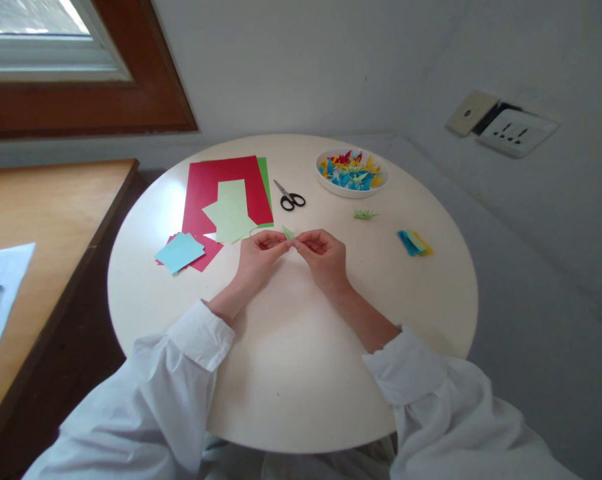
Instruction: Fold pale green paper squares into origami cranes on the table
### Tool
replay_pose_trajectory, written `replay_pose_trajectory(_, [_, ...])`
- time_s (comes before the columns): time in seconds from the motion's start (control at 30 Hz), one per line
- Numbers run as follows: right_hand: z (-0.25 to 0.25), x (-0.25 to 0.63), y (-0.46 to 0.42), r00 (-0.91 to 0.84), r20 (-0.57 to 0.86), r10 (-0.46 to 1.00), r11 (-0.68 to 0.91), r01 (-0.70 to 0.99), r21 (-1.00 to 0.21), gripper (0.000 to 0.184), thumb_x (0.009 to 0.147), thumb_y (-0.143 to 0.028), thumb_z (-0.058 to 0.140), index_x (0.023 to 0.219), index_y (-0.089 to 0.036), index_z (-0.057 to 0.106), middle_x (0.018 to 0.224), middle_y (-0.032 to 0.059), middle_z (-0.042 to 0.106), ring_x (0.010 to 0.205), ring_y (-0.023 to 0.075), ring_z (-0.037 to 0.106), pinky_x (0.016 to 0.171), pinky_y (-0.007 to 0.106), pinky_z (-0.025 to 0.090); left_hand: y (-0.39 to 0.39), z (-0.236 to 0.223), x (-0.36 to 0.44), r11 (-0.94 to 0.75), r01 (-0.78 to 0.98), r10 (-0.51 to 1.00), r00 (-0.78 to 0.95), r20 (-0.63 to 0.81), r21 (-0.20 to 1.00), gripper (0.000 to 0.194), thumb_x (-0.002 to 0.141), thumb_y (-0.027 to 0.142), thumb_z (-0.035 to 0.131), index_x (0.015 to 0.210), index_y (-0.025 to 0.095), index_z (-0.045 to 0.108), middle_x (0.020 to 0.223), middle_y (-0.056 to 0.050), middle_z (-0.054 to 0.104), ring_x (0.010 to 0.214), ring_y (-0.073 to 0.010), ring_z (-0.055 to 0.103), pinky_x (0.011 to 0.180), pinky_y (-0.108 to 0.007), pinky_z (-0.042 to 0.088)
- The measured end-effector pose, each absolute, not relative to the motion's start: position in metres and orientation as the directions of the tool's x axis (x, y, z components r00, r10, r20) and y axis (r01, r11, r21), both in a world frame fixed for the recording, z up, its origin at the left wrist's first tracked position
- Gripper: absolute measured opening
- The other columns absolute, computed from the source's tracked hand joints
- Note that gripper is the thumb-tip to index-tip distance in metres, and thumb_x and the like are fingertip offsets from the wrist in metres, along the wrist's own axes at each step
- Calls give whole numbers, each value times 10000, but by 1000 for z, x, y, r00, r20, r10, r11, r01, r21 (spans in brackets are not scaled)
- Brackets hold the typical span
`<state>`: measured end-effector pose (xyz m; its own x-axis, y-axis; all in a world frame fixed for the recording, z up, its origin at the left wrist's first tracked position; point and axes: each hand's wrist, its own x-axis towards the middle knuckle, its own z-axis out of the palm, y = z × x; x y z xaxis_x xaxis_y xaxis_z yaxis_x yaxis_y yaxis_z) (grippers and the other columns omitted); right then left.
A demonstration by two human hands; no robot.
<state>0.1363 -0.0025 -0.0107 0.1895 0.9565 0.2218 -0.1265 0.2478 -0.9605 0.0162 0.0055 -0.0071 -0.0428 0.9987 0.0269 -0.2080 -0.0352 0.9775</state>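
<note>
Both hands meet above the middle of the round white table (291, 373). My left hand (261, 255) and my right hand (321, 253) pinch a small folded piece of light green paper (288, 233) between their fingertips, fingers curled. A finished green paper crane (365, 214) lies on the table to the right of my hands. Sheets of red paper (221, 187), a light green cut sheet (231, 212) and a light blue square (181, 252) lie to the left.
Black scissors (291, 198) lie behind my hands. A white bowl (351, 188) at the back holds several coloured paper cranes. Small blue and yellow paper squares (415, 243) sit at the right. A wooden desk (41, 220) stands at the left, wall sockets (518, 132) at the right.
</note>
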Motion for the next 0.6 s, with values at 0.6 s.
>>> replay_pose_trajectory(0.6, [-11,137,0,155,91,984,129,-251,-959,144,543,-183,709,624,-181,590,601,-40,624,578,100,579,606,264,489,0,4,17,104,-374,995,34,-99,921,191,525,170,734,691,147,643,646,19,619,623,-76,546,645,-215,424])
